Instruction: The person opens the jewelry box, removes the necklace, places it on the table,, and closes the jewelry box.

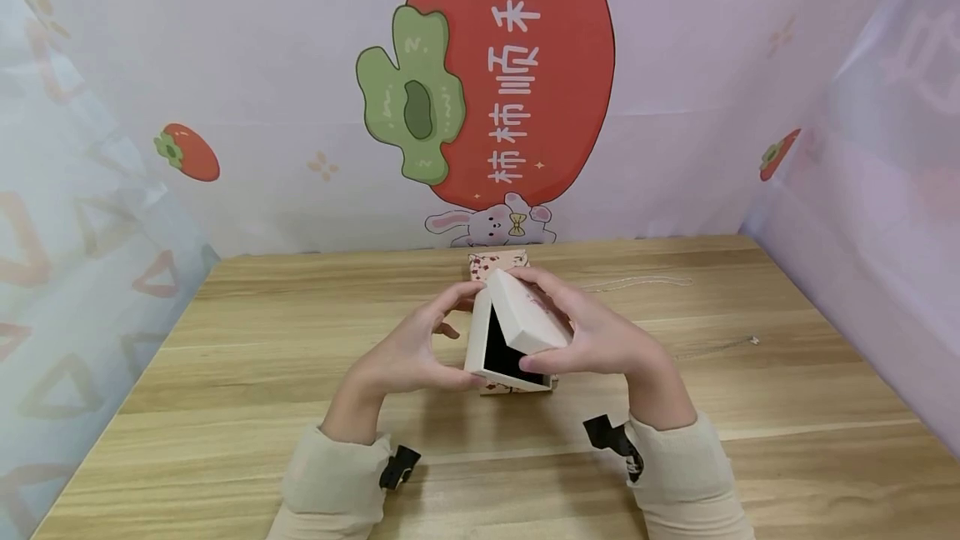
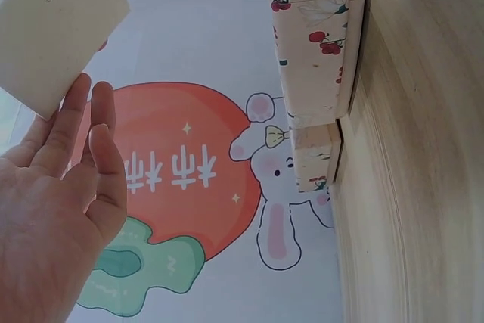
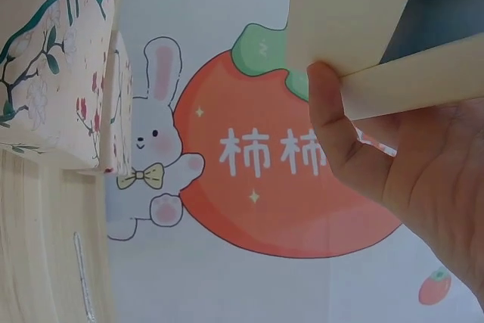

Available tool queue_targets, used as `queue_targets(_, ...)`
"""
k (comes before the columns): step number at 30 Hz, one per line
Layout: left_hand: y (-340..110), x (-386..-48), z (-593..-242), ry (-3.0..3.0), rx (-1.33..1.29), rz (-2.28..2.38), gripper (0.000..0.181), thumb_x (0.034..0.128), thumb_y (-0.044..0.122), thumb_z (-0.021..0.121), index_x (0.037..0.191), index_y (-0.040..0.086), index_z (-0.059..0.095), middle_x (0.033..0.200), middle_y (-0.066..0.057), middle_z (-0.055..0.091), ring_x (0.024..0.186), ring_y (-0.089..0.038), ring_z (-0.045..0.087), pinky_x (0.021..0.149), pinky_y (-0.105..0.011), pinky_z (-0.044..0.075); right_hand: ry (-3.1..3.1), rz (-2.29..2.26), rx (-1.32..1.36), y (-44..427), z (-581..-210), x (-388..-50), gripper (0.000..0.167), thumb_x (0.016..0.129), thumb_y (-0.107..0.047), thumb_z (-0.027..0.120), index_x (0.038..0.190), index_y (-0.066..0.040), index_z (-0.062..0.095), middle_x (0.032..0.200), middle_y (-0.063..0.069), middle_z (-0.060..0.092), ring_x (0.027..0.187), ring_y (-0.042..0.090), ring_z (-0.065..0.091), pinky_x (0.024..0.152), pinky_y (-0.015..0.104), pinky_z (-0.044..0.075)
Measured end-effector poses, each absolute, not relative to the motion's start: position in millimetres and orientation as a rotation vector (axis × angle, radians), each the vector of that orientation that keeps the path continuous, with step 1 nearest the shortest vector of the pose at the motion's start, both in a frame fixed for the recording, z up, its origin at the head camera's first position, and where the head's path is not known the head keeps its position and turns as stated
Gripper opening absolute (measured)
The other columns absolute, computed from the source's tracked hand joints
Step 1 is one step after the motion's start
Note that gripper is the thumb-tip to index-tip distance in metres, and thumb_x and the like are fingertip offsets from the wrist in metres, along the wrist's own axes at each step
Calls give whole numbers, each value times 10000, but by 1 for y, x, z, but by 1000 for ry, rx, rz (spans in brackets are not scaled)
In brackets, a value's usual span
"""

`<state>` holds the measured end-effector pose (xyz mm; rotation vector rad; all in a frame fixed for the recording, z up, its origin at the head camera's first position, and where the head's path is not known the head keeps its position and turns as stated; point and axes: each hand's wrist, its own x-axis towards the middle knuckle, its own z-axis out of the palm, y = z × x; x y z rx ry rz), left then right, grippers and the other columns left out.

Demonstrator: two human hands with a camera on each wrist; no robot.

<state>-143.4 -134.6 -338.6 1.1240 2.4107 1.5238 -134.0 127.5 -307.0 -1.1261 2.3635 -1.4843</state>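
Note:
In the head view, my left hand (image 1: 408, 348) grips the base of a small cream box (image 1: 477, 344) from its left side. My right hand (image 1: 600, 327) holds the box's cream lid (image 1: 525, 311), which is tilted and lifted at the near side. A black interior shows through the gap; I cannot tell whether anything lies inside. In the left wrist view the cream box (image 2: 64, 28) is at the upper left, above the fingers. The right wrist view shows the lid (image 3: 416, 77) raised at an angle over the base.
Below and behind the held box stand floral-patterned boxes (image 2: 318, 43) on the wooden table (image 1: 247, 390). To the right lie a pale chain (image 1: 648, 280) and a thin chain with a small pendant (image 1: 753, 341). A printed cloth backdrop (image 1: 300, 65) rises behind the table.

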Motion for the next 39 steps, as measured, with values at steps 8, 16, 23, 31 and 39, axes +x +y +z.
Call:
queue_targets(8,-136,-143,-337,2411,1126,1512,929,671,155,902,1463,220,421,1392,20,542,1248,-183,501,893,-433,488,2258,-1591,-1074,133,-308,-136,800,800,-129,779,1489,-130,372,1328,131,486,1135,310,492,834,374,537)
queue_targets(16,-143,-141,-335,2362,1098,1616,952,671,58,882,1471,228,396,1355,-6,557,1231,-214,517,876,-417,490,2233,-1725,-1133,137,-310,-145,729,885,-221,698,1507,-73,348,1354,160,458,1159,220,465,859,337,526)
queue_targets(23,-151,-144,-331,2204,1180,1863,958,676,-90,808,1489,114,344,1386,-33,498,1218,-194,484,804,-308,470,2246,-1805,-1060,141,-316,-151,653,972,-197,506,1552,-39,250,1444,170,392,1175,177,428,932,263,423)
queue_targets(31,-155,-145,-328,2180,1198,1905,966,679,-95,806,1492,102,322,1370,-19,483,1212,-199,466,787,-307,438,2221,-1909,-974,148,-321,-160,685,926,-170,497,1546,-11,251,1352,36,473,1149,133,491,895,288,479)
queue_targets(39,-166,-144,-328,2085,1231,2062,964,682,-121,782,1495,91,312,1410,28,490,1263,-168,474,788,-272,463,2257,-1845,-836,144,-320,-180,657,969,-186,492,1567,-78,243,1395,125,435,1160,198,488,893,293,474)
